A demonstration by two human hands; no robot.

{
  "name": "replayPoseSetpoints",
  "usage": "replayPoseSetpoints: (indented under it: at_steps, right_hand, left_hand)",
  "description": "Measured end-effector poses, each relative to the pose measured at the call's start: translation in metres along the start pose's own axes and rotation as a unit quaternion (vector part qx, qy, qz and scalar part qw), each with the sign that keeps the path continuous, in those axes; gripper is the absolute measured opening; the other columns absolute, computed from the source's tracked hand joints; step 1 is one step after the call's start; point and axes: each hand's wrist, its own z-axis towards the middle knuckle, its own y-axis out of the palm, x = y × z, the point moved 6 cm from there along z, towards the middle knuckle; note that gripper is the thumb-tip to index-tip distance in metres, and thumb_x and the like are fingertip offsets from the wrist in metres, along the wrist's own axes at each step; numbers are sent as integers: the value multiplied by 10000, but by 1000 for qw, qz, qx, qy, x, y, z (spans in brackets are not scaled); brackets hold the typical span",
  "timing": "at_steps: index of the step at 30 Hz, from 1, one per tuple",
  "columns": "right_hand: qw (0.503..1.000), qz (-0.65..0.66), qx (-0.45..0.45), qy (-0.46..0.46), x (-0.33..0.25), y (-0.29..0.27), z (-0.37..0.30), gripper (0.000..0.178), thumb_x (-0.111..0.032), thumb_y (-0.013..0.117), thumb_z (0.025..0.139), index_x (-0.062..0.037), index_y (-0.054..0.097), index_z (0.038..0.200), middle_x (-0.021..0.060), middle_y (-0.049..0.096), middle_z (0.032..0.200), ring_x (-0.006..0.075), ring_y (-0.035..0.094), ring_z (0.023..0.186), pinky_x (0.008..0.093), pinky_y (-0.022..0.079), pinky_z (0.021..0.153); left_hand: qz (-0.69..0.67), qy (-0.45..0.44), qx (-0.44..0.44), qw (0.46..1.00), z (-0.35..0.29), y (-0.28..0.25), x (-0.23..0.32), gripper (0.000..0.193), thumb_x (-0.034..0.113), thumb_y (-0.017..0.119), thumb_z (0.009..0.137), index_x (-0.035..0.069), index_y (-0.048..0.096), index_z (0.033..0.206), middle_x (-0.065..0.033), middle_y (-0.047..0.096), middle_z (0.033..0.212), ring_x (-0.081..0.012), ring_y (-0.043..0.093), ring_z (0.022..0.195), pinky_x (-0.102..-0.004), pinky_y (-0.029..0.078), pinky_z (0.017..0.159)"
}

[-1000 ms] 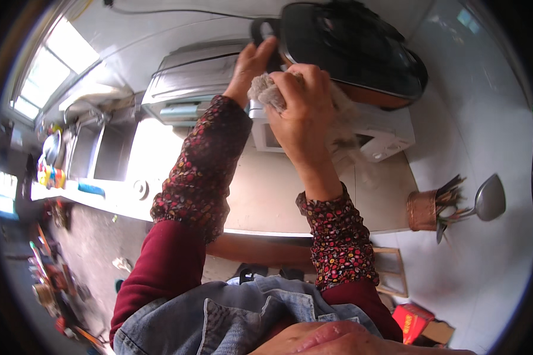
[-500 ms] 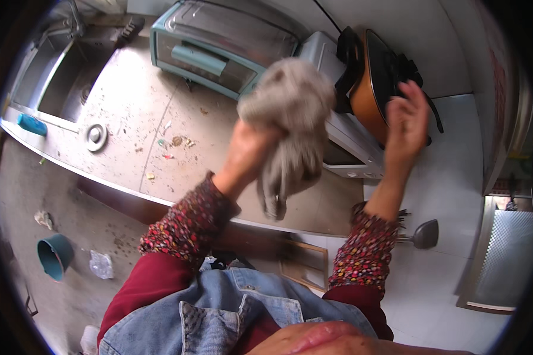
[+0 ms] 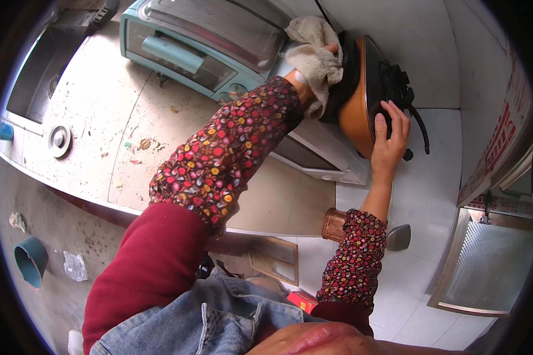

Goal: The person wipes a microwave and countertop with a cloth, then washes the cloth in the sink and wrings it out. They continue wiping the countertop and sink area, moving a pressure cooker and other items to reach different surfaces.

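Note:
An electric pan [image 3: 353, 120] with an orange outside and black rim stands tilted on edge on a white boxy appliance [image 3: 331, 148]. My left hand [image 3: 302, 90] reaches far forward, closed on a beige cloth [image 3: 315, 62] that drapes over most of its fingers. The cloth lies against the black part at the pan's left side. My right hand [image 3: 389, 139] is at the pan's near right edge, thumb apart from the fairly straight fingers. Its fingertips appear to touch the black side.
A pale blue toaster oven [image 3: 189, 65] stands left of the pan. Crumbs and scraps dot the tiled counter [image 3: 130, 127], with a round metal lid [image 3: 59, 142] near the sink [image 3: 32, 89]. Black cords [image 3: 419, 127] hang behind the pan. A teal bucket [image 3: 32, 260] sits below on the floor.
My left hand has carried the cloth forward and right, from above the counter to the pan. My right hand has lowered slightly to the pan's edge. The view has shifted a little right.

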Motion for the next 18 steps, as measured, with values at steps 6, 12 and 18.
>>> replayPoseSetpoints:
  at_steps: [6,12,18]
  right_hand:
    - [1000,4,18,-1,2,-2,-8,224,-207,618,957,-87,681,1135,69,617,1209,256,545,1152,383,419,1005]
    - [999,5,27,-32,-6,1,4,206,-190,626,946,-90,690,1115,67,622,1199,252,550,1131,385,420,998]
    - [998,-1,44,-36,4,-2,-3,213,-167,644,926,-93,694,1119,69,624,1190,266,556,1104,389,439,970]
  left_hand:
    - [729,50,-264,630,-32,22,14,398,193,447,989,148,491,1381,-84,584,1319,-228,546,1229,-346,394,1066]
    - [476,283,-199,809,4,-60,-52,311,128,589,914,95,607,1222,-67,664,1122,-235,635,1044,-362,502,903]
    - [77,112,-66,988,-45,-32,19,233,152,703,842,57,656,1050,-89,628,1003,-236,641,898,-337,521,799]
